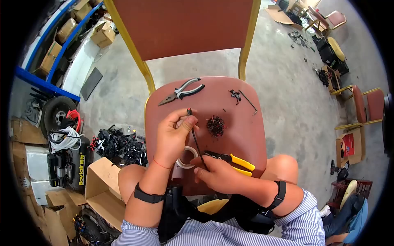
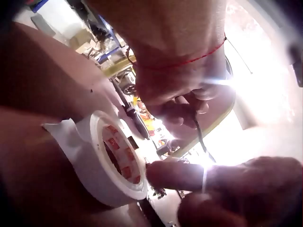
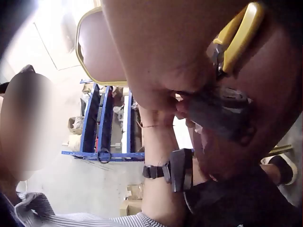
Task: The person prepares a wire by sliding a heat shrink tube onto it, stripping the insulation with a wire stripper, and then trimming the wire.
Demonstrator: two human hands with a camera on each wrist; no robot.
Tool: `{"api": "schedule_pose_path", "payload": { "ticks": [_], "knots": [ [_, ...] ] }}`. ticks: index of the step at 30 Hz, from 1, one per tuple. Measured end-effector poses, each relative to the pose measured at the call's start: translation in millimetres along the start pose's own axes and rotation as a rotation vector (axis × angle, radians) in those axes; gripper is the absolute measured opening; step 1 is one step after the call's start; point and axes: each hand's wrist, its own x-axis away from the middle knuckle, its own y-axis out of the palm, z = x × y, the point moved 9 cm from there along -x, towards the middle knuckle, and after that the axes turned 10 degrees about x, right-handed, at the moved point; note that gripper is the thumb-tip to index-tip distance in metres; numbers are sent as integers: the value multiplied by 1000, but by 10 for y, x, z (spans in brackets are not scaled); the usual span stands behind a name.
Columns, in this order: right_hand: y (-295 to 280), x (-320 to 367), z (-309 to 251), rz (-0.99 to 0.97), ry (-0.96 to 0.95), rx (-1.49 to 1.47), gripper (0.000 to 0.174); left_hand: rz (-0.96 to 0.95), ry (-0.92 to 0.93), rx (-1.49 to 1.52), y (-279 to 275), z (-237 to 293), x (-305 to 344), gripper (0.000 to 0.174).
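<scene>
A thin black cable (image 1: 195,141) runs slantwise between both hands over the red chair seat (image 1: 164,117). My left hand (image 1: 174,131) pinches its upper end between thumb and fingers. Lower down, my right hand (image 1: 219,174) holds the other end between thumb and index finger. Beneath and between the hands lies a roll of white tape (image 2: 87,163), its loose end lifted in the left wrist view. Yellow-handled wire strippers (image 1: 243,162) rest partly under my right hand. Ahead of the hands sits a small heap of black pieces with red wires (image 1: 215,126).
Grey-and-black pliers (image 1: 180,94) lie at the back left of the seat. A hex key (image 1: 248,101) and small black parts (image 1: 235,96) lie at the back right. The chair's backrest (image 1: 193,28) rises behind. Cardboard boxes (image 1: 102,180) and a black heap (image 1: 121,145) stand left.
</scene>
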Motion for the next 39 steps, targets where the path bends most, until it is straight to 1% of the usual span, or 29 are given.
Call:
{"api": "schedule_pose_path", "payload": {
  "ticks": [1, 3, 4, 7, 9, 10, 13, 16, 18, 21, 23, 24, 27, 28, 31, 32, 35, 36, 39],
  "knots": [
    [9, -4, 18, -31, 22, -99, 34, -13, -22, -19, 10, -14, 1, 23],
    [20, 20, 7, -91, 71, -297, 33, -50, 0, 38, 93, 12, 16, 24],
    [42, 37, 2, -122, 70, -346, 33, -66, 9, 65, 124, 30, 29, 24],
    [164, 59, -2, -222, 70, -478, 34, -49, -71, -10, 99, 21, 60, 26],
    [226, 66, 41, -270, 80, -533, 36, -73, -69, 45, 80, -14, 62, 25],
    [261, 73, 74, -293, 92, -535, 37, -87, -68, 78, 83, -41, 58, 25],
    [361, 77, 115, -351, 135, -506, 39, -107, -155, 179, 86, -160, 73, 26],
    [435, 83, 133, -382, 187, -428, 41, -130, -276, 72, 152, -230, 120, 27],
    [461, 77, 161, -387, 213, -389, 41, -173, -327, 60, 207, -259, 163, 27],
    [544, 0, 267, -363, 143, -363, 41, -225, -367, 33, 252, -298, 190, 25],
    [441, -129, 328, -249, 17, -251, 40, -244, -376, 14, 256, -300, 194, 23],
    [379, -151, 274, -194, -46, -195, 40, -248, -379, 6, 254, -291, 198, 22],
    [32, -86, 106, -34, -111, -130, 40, -234, -387, 9, 243, -276, 206, 20],
    [-153, -22, -6, 70, -166, 29, 37, -226, -389, 13, 237, -276, 207, 20],
    [-515, 76, -127, 290, -201, 318, 33, -227, -368, 51, 225, -280, 203, 19],
    [-634, 121, -153, 414, -240, 302, 31, -222, -371, 72, 231, -278, 206, 19],
    [-746, 103, -164, 420, -277, 214, 31, -212, -379, 138, 253, -274, 216, 20],
    [-746, 97, -174, 396, -251, 264, 30, -212, -382, 160, 255, -282, 221, 20],
    [-633, 74, -171, 267, -208, 260, 27, -215, -396, 209, 249, -319, 232, 23]
  ]
}}
